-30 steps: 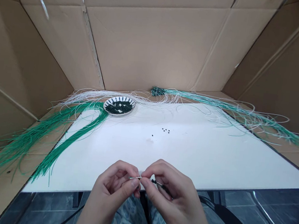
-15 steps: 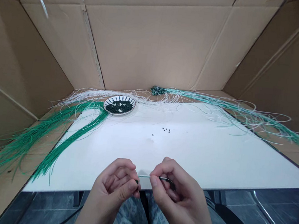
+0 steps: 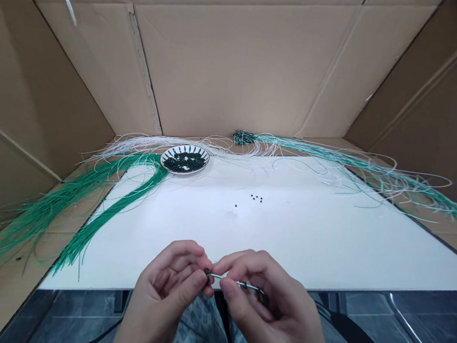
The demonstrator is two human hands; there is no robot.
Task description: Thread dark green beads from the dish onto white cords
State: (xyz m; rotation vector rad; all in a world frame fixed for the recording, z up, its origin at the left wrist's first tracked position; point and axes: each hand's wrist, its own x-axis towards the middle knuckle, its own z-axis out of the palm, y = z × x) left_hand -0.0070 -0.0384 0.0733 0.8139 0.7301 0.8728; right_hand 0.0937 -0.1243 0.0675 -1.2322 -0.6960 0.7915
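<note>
Near the board's front edge, my left hand point(image 3: 174, 286) pinches a small dark bead point(image 3: 207, 272) between thumb and fingers. My right hand point(image 3: 266, 297) is closed on a thin pale strand point(image 3: 216, 276), whose end reaches the bead. More dark pieces sit along the strand beneath my right fingers, partly hidden by them. The fingertips of both hands are nearly touching. Several small black beads point(image 3: 256, 198) lie loose on the white board point(image 3: 312, 230). A striped dish point(image 3: 164, 167) of dark beads stands at the back left.
A bundle of green strands point(image 3: 126, 201) spreads over the left side of the board. White strands point(image 3: 133, 141) run along the back. A green and white bundle with a dark beaded end point(image 3: 243, 137) stretches right. Cardboard walls point(image 3: 240, 68) enclose the back and sides.
My right hand has moved slightly left and its fingertips are closer to my left hand. Less strand shows between the hands, and more shows under my right fingers. The view has shifted slightly.
</note>
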